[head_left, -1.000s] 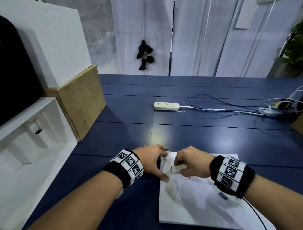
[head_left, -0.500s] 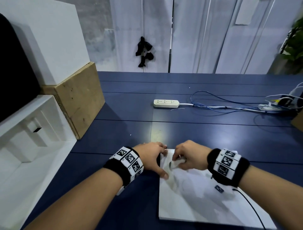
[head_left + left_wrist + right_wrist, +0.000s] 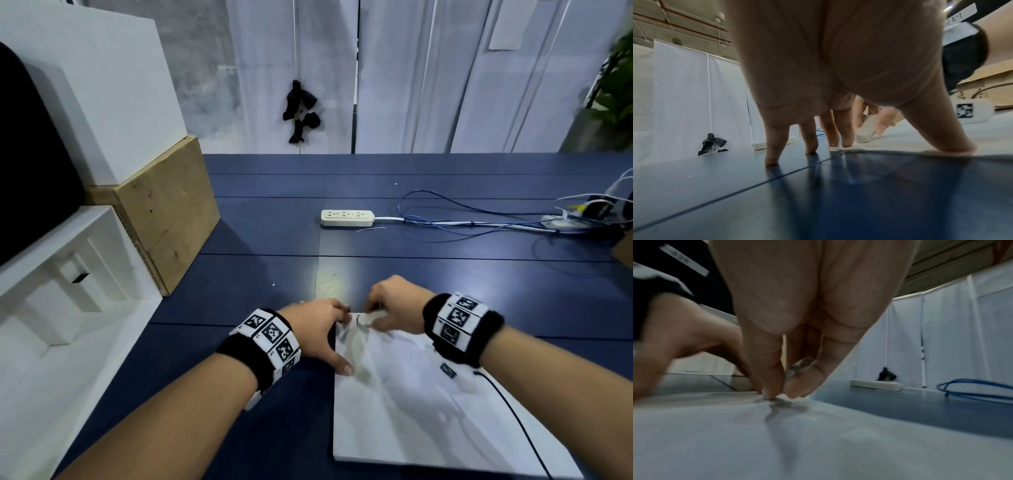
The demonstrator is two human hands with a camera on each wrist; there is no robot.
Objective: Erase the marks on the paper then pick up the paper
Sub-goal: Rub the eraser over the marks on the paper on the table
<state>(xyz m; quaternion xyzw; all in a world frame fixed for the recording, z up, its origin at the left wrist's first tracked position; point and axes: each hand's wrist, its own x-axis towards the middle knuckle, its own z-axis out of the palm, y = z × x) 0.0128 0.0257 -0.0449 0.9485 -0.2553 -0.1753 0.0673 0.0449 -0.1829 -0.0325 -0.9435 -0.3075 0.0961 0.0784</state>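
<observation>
A white sheet of paper (image 3: 428,411) lies on the dark blue table (image 3: 445,284) in front of me. My left hand (image 3: 318,335) stands spread at the paper's far left corner, straight fingers (image 3: 846,134) and thumb pressing its edge (image 3: 890,150) down. My right hand (image 3: 390,308) pinches a small white eraser (image 3: 371,317) and holds its tip on the paper near that corner, beside a short dark mark (image 3: 358,319). In the right wrist view the fingers (image 3: 774,378) meet the sheet (image 3: 818,443). The left wrist view shows the eraser (image 3: 866,129) tilted behind my fingers.
A white power strip (image 3: 346,218) with blue and white cables (image 3: 462,222) lies further back on the table. A wooden board (image 3: 168,212) and white foam blocks (image 3: 68,274) stand at the left. White curtains hang behind, with a black object (image 3: 299,111) on a cord.
My right hand with the eraser has shifted slightly farther along the paper, toward its top edge. The left hand stays pressing the corner. The head view has drifted a little.
</observation>
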